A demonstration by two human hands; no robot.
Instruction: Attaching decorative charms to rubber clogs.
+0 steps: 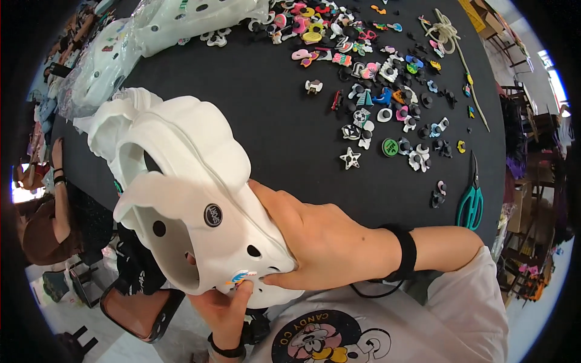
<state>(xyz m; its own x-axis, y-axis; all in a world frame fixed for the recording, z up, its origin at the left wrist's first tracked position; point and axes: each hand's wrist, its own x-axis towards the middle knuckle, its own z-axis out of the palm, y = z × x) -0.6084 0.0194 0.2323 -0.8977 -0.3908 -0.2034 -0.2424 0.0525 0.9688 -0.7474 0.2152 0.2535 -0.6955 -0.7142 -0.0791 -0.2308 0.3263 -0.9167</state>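
Observation:
A white foam clog (212, 248) with round holes and a thick wavy sole is tilted up in front of me. Across its sole side my right hand (321, 242) is closed, with the thumb near the toe. Below, my left hand (221, 311) pinches a small blue, white and orange shoe charm (241, 277) against the upper, thumb on top. One fingertip shows inside the clog's opening. A round black charm (213, 215) sits on the upper. More white moulded foam (112, 124) stands behind; I cannot tell whether it belongs to a second clog.
Many loose shoe charms (387, 97) are scattered over the black table (272, 121). Plastic-wrapped white clogs (181, 24) lie at the far left. Teal-handled scissors (471, 206) and a coiled cord (445, 33) lie at right. Another person's arm (60, 199) rests at the left edge.

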